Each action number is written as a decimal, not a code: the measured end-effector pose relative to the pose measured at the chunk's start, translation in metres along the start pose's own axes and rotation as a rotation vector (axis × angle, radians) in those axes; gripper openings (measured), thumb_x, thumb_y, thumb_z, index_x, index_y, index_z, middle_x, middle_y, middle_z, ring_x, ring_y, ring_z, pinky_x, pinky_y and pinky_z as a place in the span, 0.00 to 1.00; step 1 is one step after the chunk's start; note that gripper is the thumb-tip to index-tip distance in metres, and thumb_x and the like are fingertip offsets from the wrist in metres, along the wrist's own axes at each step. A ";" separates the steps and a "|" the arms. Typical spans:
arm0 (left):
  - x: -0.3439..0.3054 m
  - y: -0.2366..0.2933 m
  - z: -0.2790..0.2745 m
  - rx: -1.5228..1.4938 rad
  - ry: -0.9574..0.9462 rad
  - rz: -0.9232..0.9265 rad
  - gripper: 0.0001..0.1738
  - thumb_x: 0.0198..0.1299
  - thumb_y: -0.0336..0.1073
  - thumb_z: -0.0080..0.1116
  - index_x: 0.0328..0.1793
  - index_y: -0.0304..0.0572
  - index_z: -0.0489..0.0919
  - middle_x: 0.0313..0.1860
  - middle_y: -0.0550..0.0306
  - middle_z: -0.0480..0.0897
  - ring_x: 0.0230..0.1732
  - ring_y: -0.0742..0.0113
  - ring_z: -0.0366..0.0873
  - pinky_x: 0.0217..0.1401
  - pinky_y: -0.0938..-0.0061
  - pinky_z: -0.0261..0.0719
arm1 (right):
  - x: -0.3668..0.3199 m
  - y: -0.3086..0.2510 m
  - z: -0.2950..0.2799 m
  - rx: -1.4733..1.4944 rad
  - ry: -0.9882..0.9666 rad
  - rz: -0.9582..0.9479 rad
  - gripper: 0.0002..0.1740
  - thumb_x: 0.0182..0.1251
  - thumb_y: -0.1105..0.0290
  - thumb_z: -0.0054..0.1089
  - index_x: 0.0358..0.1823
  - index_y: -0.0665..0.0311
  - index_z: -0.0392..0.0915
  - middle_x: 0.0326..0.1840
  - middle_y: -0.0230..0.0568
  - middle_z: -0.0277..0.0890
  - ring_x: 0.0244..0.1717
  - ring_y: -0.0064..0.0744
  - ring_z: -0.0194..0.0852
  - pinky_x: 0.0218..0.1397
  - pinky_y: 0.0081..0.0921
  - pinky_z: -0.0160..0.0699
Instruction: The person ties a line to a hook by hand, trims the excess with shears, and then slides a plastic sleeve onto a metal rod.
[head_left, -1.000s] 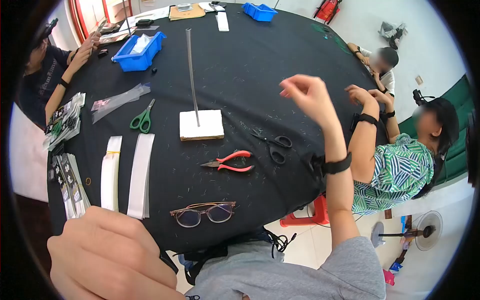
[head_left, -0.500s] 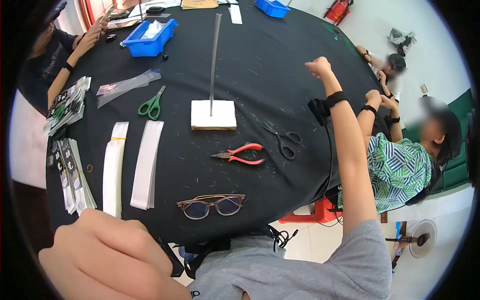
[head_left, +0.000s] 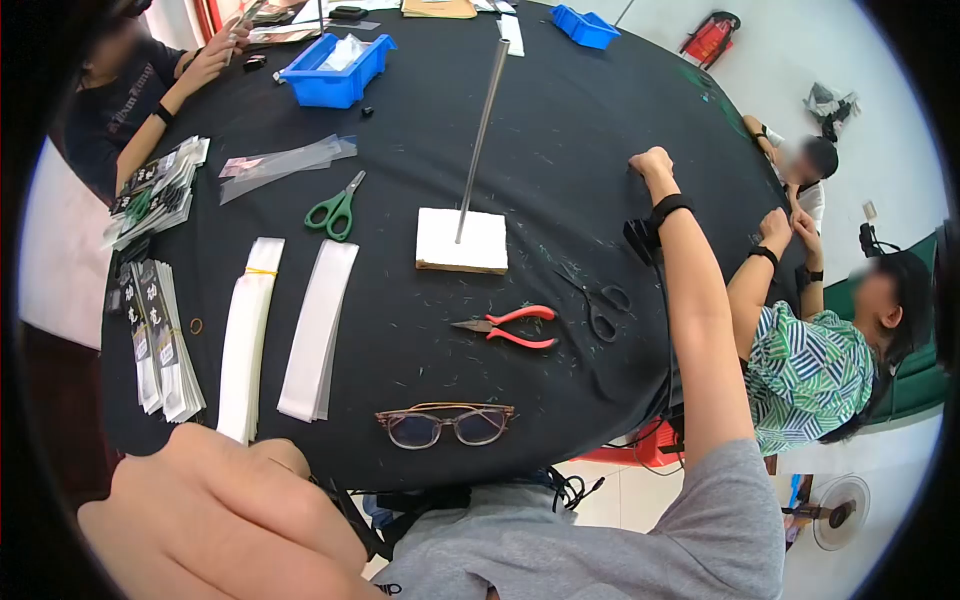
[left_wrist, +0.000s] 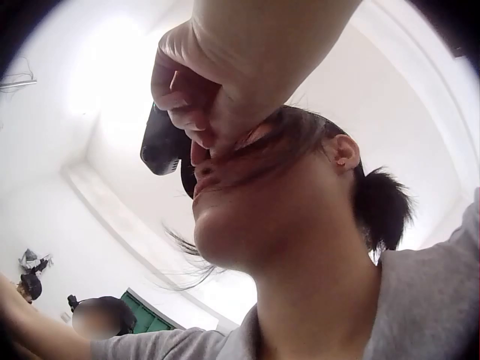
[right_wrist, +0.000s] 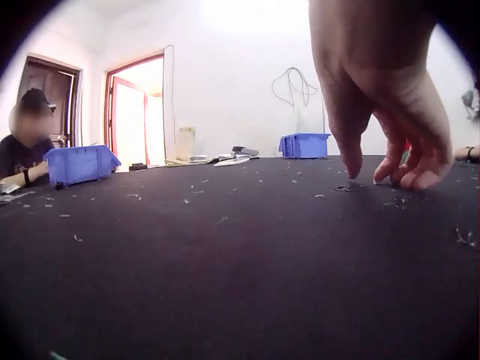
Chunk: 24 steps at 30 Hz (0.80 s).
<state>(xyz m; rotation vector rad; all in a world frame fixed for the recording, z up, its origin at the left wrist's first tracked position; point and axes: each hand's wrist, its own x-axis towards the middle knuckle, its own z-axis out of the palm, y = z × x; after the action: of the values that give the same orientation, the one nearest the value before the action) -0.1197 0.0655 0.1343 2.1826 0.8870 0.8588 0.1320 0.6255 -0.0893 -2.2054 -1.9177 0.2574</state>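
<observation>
A white block (head_left: 490, 240) is bearing a clear rod (head_left: 485, 130) on the black cloth (head_left: 580, 400). Beyond the block and to its right, the right hand (head_left: 655, 165) is reaching down to the cloth, its grip released: the thumb and fingers are standing apart, with nothing visibly held. Small clippings (right_wrist: 345, 188) are lying right by those fingertips, and more are scattering around the block. Well to the near left of the block, close to the head camera, the left hand (head_left: 220, 510) is bending its fingers in front of the person's face; whether they are grasping the black device (left_wrist: 161, 142) beside them, I cannot tell. Red-handled pliers (head_left: 490, 327) are resting just nearer than the block, black scissors (head_left: 592, 290) to its near right, and glasses (head_left: 447, 424) are lying farther toward the person. Green scissors (head_left: 346, 202) and white strips (head_left: 318, 330) are lying left of the block, and a blue bin (head_left: 340, 90) is sitting beyond it, leftward.
</observation>
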 end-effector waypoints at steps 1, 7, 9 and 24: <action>0.026 0.000 0.000 0.005 0.003 -0.009 0.07 0.51 0.41 0.72 0.31 0.51 0.86 0.27 0.70 0.83 0.27 0.84 0.79 0.29 0.90 0.66 | 0.000 0.000 0.001 -0.048 -0.002 0.009 0.27 0.55 0.60 0.70 0.49 0.75 0.77 0.53 0.55 0.78 0.51 0.49 0.81 0.50 0.36 0.80; -0.028 0.004 0.002 0.036 0.008 -0.040 0.08 0.51 0.42 0.72 0.31 0.51 0.86 0.27 0.70 0.83 0.27 0.84 0.79 0.29 0.90 0.66 | -0.014 -0.011 0.002 0.001 0.003 0.049 0.20 0.60 0.69 0.60 0.54 0.68 0.77 0.60 0.53 0.74 0.62 0.52 0.72 0.61 0.40 0.73; 0.023 0.004 0.002 0.052 0.007 -0.047 0.08 0.51 0.42 0.72 0.31 0.51 0.86 0.27 0.70 0.83 0.27 0.84 0.79 0.29 0.90 0.66 | -0.023 -0.015 0.005 -0.021 0.018 0.039 0.19 0.63 0.70 0.58 0.55 0.65 0.78 0.62 0.49 0.73 0.64 0.52 0.69 0.63 0.40 0.71; 0.031 -0.037 0.012 0.340 0.654 -0.215 0.14 0.62 0.37 0.55 0.25 0.39 0.77 0.21 0.63 0.72 0.20 0.79 0.63 0.21 0.81 0.53 | -0.074 0.019 -0.055 1.094 -0.482 -0.674 0.09 0.72 0.67 0.53 0.45 0.65 0.75 0.39 0.32 0.79 0.35 0.16 0.68 0.40 0.16 0.66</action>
<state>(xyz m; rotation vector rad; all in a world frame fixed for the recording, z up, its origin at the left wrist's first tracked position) -0.1067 0.1075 0.1102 2.0338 1.6521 1.4279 0.1544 0.5469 -0.0418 -0.7915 -1.8597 1.3790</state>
